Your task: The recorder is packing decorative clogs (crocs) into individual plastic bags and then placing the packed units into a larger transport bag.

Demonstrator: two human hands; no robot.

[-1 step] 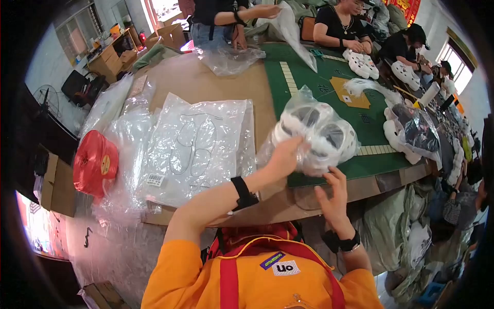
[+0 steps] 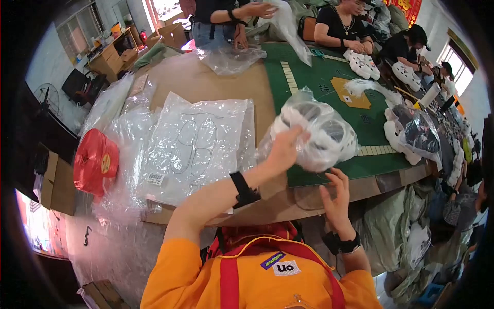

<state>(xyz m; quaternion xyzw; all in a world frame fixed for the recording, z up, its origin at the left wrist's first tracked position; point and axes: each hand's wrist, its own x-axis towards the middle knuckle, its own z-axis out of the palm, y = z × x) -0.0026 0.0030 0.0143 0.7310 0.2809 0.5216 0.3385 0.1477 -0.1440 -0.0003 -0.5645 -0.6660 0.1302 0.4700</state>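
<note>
A clear plastic bag (image 2: 314, 110) with a pair of white fluffy slippers (image 2: 329, 134) inside lies on the green mat, near the table's front edge. Over the bag's left side is my left hand (image 2: 285, 147), its fingertips on or just above the plastic and smeared by motion. My right hand (image 2: 336, 198) is by the bag's lower right edge. Its thumb and fingers are apart, with nothing held; the fingertips are close to the plastic, and I cannot tell whether they touch. To the left lies a flat stack of clear printed bags (image 2: 195, 144).
A red roll of plastic twine (image 2: 96, 162) stands at the table's left edge beside more clear film (image 2: 128, 149). The green mat (image 2: 280, 54) covers the right side. White spotted slippers (image 2: 396, 134) lie farther right. Co-workers (image 2: 342, 26) are across the table.
My left hand has moved slightly up over the bag. The slippers have shifted a little inside the plastic. My right hand has hardly moved.
</note>
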